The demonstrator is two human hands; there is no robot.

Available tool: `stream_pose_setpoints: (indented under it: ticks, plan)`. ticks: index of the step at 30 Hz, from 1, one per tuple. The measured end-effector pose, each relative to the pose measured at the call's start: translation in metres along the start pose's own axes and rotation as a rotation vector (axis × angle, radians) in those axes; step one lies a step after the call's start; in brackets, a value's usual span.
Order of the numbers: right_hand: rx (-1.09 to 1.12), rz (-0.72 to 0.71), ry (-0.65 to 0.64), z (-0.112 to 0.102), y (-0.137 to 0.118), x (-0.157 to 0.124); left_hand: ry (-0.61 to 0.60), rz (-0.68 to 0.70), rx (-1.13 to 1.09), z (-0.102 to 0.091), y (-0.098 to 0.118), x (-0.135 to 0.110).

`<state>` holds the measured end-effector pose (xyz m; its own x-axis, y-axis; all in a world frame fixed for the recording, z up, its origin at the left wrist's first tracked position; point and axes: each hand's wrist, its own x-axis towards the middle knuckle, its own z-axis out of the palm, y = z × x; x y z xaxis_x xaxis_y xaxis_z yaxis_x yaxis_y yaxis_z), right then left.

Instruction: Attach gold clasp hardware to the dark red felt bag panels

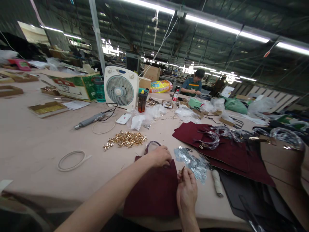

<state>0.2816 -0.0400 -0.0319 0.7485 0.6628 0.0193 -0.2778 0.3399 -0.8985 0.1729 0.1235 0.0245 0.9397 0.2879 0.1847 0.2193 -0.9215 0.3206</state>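
Observation:
A maroon bag panel point(154, 193) lies in front of me at the table's near edge, with a plastic-wrapped handle point(151, 145) at its top. My left hand point(159, 156) is closed at the panel's top edge beside the handle, its fingertips partly hidden. Near the panel's right side, my right hand point(186, 187) pinches a small gold metal fitting point(182, 170). Beyond my left hand lies a pile of similar gold fittings point(129, 139). Flat silver metal plates point(193, 162) are spread just right of my hands.
To the right are stacked maroon panels point(227, 154) with wrapped handles and a thread spool point(217, 183). A grey electric screwdriver point(89, 120), a phone point(123, 119), a tape roll point(72, 160) and a box fan point(120, 87) occupy the left and middle. A co-worker point(193, 84) sits across.

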Motion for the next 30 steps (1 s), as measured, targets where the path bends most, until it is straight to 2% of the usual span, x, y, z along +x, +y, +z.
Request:
stream_pose_setpoints:
  ticks: [5, 8, 12, 14, 16, 19, 23, 26, 30]
  plan:
    - [-0.067, -0.014, -0.031, 0.001, 0.000, -0.001, -0.074, 0.029, 0.076, 0.001, 0.002, 0.020]
    - [-0.211, -0.049, -0.055, 0.002, -0.001, -0.001, -0.111, -0.012, 0.106, -0.001, 0.009, 0.033]
    - [-0.482, -0.087, -0.199, 0.009, 0.000, -0.004, -0.150, -0.116, 0.127, -0.004, 0.021, 0.054]
    - [-0.572, -0.113, -0.282, 0.013, 0.000, -0.006, -0.167, -0.159, 0.122, -0.007, 0.025, 0.063]
    - [-0.630, -0.129, -0.313, 0.014, 0.000, -0.008, -0.201, -0.188, 0.109, -0.012, 0.027, 0.069]
    - [-0.603, -0.074, -0.233, 0.010, 0.001, -0.007, -0.299, -0.205, 0.076, -0.022, 0.021, 0.065]
    - [-0.353, -0.039, -0.039, 0.001, 0.002, -0.003, -0.463, -0.202, 0.033, -0.033, 0.005, 0.043]
    - [-0.247, -0.039, -0.017, -0.001, 0.003, 0.000, -0.453, -0.199, 0.057, -0.035, 0.002, 0.028]
    - [-0.346, -0.044, -0.095, 0.003, -0.001, -0.002, -0.383, -0.202, 0.066, -0.039, 0.013, 0.025]
